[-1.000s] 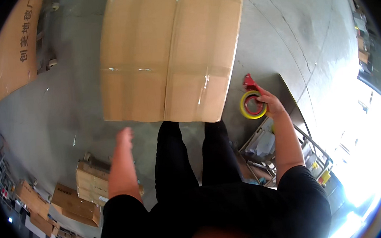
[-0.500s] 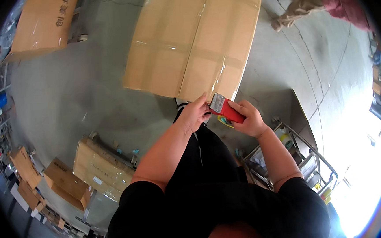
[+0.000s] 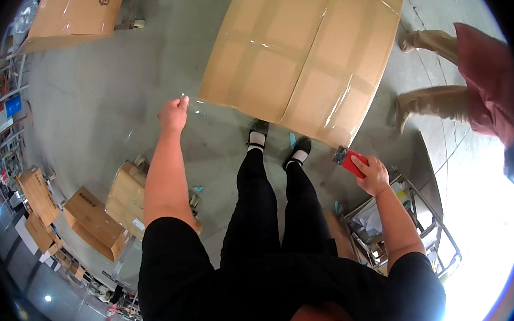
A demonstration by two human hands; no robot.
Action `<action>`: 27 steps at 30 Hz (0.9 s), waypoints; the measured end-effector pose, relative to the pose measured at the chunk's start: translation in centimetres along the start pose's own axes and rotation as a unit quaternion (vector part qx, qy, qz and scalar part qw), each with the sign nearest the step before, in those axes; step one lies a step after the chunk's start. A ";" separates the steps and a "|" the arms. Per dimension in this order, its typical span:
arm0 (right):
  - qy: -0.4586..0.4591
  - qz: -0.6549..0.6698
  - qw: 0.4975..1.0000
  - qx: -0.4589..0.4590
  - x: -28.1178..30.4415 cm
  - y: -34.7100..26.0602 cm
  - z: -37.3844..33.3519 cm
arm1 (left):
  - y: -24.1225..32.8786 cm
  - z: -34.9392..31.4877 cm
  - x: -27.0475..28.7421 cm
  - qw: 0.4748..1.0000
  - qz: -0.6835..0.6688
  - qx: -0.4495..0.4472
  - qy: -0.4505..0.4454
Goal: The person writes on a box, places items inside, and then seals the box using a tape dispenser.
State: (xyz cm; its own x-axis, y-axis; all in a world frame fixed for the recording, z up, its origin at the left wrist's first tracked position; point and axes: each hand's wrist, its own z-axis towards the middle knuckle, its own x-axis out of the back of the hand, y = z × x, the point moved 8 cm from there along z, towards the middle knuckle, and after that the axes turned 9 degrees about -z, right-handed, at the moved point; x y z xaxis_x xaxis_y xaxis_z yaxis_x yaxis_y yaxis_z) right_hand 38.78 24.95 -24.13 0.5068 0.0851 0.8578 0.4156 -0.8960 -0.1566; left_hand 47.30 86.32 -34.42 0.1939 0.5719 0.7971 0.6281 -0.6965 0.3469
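A large brown carton [image 3: 297, 56] with taped seams lies in front of my feet. My right hand [image 3: 373, 175] is closed around a red tape dispenser [image 3: 352, 161], its grey head close to the carton's near right corner. Out to the left, my left hand [image 3: 173, 114] is closed in a pinch, level with the carton's near left corner. Transparent tape [image 3: 197, 111] glints between those fingers and that corner; the rest of its run is hard to make out.
A person in a dark red garment [image 3: 487, 85] and tan trousers stands at the right. Beside my right arm is a metal cart [image 3: 431, 220] with loose items. More cartons [image 3: 94, 222] stand at the left, and another carton [image 3: 77, 15] at the far left.
My hands, close together before, are now wide apart: the left has swung out leftward with the tape, the right has shifted right with the dispenser. The other person has come further into view.
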 end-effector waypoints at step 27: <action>-0.038 0.017 0.992 -0.120 1.9 -2.8 8.3 | 7.6 9.0 -4.5 0.891 -0.455 0.005 -0.010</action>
State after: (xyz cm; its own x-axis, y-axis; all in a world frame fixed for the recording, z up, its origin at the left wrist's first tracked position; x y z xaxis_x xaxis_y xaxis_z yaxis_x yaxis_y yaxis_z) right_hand 44.85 31.25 -26.11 0.5763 0.0764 0.8137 0.2092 -0.9762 -0.0565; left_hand 57.99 82.42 -39.82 -0.3850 0.9052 0.1800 0.5392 0.0623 0.8399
